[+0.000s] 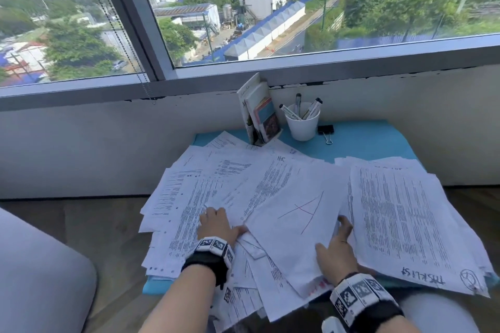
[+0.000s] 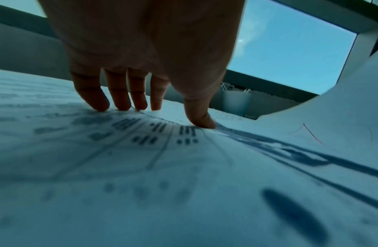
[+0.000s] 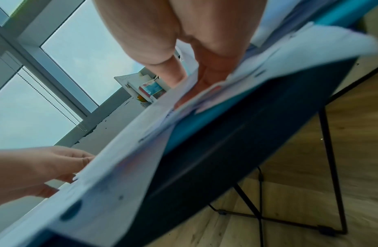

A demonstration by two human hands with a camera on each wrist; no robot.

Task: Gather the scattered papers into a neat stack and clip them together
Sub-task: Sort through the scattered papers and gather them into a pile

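Note:
Printed papers lie scattered over a small blue table [image 1: 365, 140]. My left hand [image 1: 224, 222] presses flat on the left spread of sheets [image 1: 184, 197]; its straight fingertips [image 2: 120, 103] and thumb push down on the print. My right hand [image 1: 334, 235] holds the right edge of the middle sheet with red pen lines [image 1: 295, 224]. In the right wrist view the right hand [image 3: 190, 80] has its thumb above the sheets and its fingers tucked between the layers. A thicker pile [image 1: 400, 224] with handwriting at its corner lies to the right. A black binder clip [image 1: 326, 131] rests at the back.
A white cup of markers [image 1: 302, 123] and a holder of booklets [image 1: 261, 113] stand at the back against the wall under the window. Several sheets overhang the near edge. A grey cushion [image 1: 40, 278] sits on the left. Thin black table legs [image 3: 330, 158] stand on the wooden floor.

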